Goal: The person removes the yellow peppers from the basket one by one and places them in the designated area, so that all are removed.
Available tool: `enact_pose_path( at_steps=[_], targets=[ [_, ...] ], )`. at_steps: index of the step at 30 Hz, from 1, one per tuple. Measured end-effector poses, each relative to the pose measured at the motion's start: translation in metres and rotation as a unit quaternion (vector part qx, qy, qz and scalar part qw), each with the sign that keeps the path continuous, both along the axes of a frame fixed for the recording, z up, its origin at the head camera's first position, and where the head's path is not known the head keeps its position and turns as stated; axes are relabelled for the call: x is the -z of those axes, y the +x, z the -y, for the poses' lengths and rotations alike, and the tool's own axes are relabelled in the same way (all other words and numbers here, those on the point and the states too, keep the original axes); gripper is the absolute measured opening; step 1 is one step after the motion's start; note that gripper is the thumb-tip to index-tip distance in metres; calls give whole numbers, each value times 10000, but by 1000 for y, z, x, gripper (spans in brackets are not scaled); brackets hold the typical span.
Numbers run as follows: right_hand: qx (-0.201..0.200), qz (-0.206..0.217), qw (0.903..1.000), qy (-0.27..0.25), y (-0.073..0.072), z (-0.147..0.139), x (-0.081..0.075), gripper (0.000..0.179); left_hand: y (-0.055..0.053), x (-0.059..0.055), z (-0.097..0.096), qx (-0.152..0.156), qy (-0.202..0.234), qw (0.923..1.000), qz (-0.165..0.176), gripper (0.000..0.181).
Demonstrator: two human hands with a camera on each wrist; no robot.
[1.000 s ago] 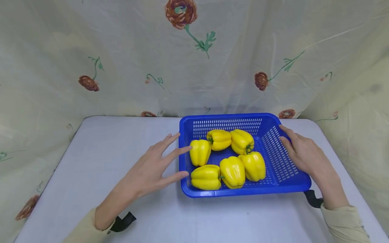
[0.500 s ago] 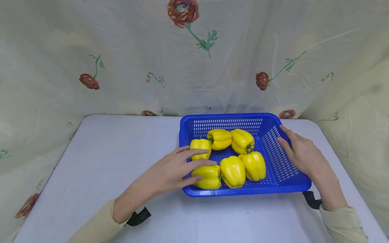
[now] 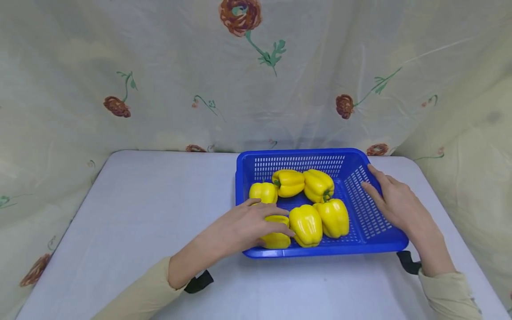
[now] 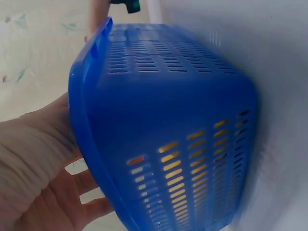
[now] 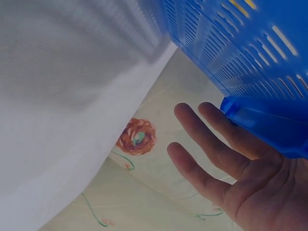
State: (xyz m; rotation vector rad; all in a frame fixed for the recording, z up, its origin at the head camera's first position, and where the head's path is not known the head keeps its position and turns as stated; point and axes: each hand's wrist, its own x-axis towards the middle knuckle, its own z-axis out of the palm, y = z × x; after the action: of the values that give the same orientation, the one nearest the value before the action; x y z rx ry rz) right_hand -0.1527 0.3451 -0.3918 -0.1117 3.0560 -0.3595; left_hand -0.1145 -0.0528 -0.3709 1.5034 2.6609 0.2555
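A blue slotted plastic basket [image 3: 272, 253] holds several yellow bell peppers, among them one at the back left [image 3: 263, 192] and one at the front middle [image 3: 306, 226]. My left hand [image 3: 244, 226] reaches over the left rim, its spread fingers lying across the front-left bell pepper [image 3: 278, 241] and partly covering it. Seen from the left wrist, that hand [image 4: 57, 192] is beyond the basket wall [image 4: 159, 106]. My right hand [image 3: 402, 206] is at the right rim, thumb over the inner side. In the right wrist view its fingers [image 5: 207, 139] extend loosely outside the wall.
The basket stands on a table with a white cover [image 3: 168, 191], toward the back right. A floral curtain [image 3: 168, 66] hangs behind the table and along its sides. Black straps [image 3: 200, 281] hang at both wrists.
My left hand has moved right, from beside the basket's left rim to over the front-left bell pepper. My right hand has stayed at the right rim, its thumb shifting slightly inward.
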Motion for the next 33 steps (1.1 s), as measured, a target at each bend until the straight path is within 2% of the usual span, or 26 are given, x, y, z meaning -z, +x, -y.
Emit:
enact_pose_path(
  at_steps=[4,9,18,24,33],
  targets=[
    [-2,44,10000,19,-1,2,-1,78,0,3,-8,-105,-290,9993,-214,42],
    [29,147,9999,29,1,2,-1,79,2,5,-15,-119,-750,9968,-228,47],
    [-22,21,10000,-4,4,0,-1,79,-1,8,-17,-224,-501,9985,26,45],
    [-24,14,10000,-2,2,2,0,81,-4,8,-20,-554,-906,9942,173,71],
    [-50,-90,9999,-51,1,4,0,84,-5,9,-23,-676,-850,9940,161,85]
  ],
)
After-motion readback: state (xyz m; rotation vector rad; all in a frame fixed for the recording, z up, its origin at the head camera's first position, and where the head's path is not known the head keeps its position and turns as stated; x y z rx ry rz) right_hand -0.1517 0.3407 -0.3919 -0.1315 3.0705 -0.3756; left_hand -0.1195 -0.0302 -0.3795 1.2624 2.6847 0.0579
